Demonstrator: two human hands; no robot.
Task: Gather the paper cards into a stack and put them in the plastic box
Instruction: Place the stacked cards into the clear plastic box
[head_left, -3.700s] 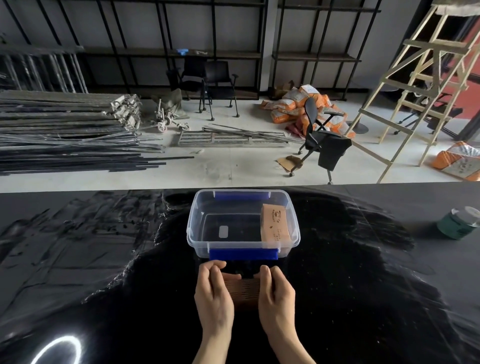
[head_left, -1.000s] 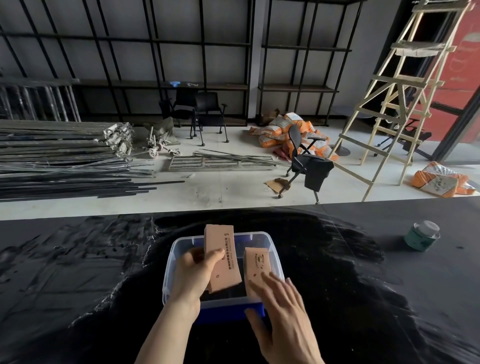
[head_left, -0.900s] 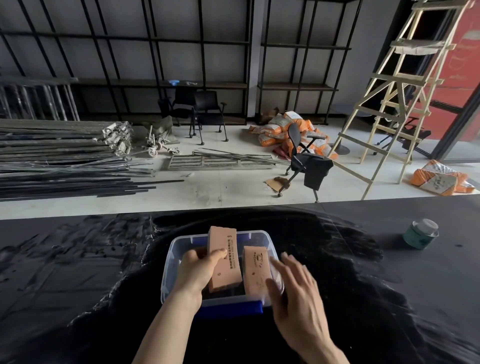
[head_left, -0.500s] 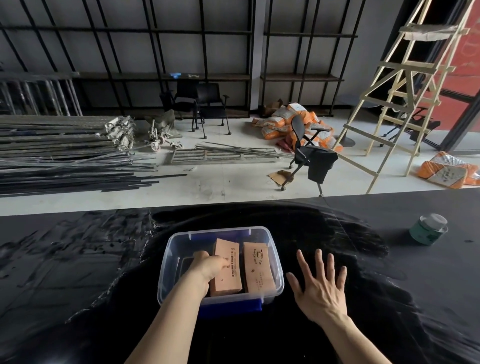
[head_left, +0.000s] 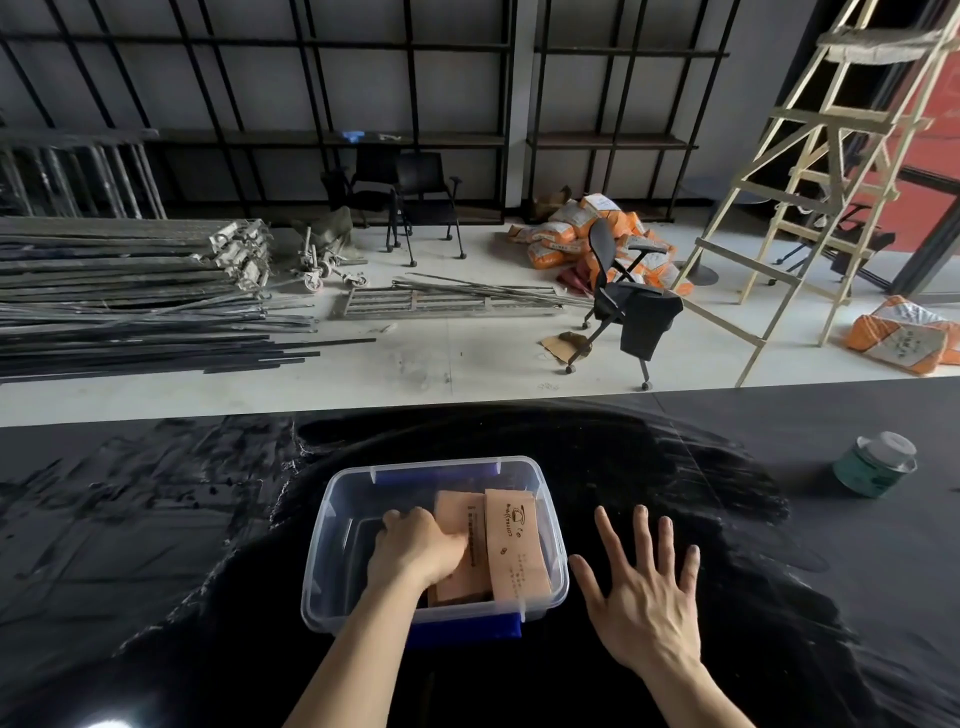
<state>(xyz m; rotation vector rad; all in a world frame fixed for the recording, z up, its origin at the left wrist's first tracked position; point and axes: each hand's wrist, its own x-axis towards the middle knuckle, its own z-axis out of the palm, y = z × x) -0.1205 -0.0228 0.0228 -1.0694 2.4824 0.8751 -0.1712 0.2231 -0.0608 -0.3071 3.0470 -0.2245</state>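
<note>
A clear plastic box (head_left: 332, 499) with blue clips stands on the black table in front of me. Inside it lie two brown stacks of paper cards side by side. My left hand (head_left: 415, 548) reaches into the box and is closed over the left card stack (head_left: 465, 519), pressing it down. The right card stack (head_left: 514, 545) leans against the box's right wall, printed face up. My right hand (head_left: 636, 597) hovers flat over the table just right of the box, fingers spread, holding nothing.
A green tin with a pale lid (head_left: 875, 465) sits on the table at far right. The table's far edge (head_left: 208, 418) runs across the view. Beyond it are metal bars, chairs, orange sacks and a wooden ladder (head_left: 810, 171) on the floor.
My left hand has lowered its card stack from upright above the box down into it. My right hand has left the other stack and moved right, out of the box.
</note>
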